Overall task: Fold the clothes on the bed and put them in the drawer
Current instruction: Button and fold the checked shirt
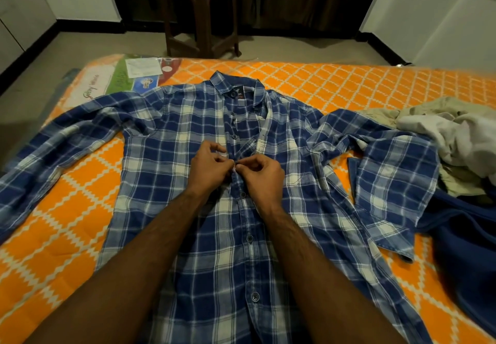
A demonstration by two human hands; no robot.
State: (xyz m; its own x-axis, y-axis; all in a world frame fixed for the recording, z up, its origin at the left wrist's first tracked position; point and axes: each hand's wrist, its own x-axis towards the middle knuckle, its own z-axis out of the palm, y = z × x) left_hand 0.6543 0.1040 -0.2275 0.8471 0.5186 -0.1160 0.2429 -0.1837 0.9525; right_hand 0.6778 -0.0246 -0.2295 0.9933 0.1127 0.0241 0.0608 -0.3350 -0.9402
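Shirt (204,236) flat on bed (67,236) | both hands' fingers (228,165) pinch its placket

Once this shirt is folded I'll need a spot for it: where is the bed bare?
Bare orange cover lies on the left, between the plaid shirt's left sleeve and body, and along the far edge beyond the collar. The right side is crowded: the beige and white heap and a dark blue garment.

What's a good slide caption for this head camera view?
Both hands pinch the placket of a blue plaid shirt spread flat on the orange bed, buttoning it before folding.
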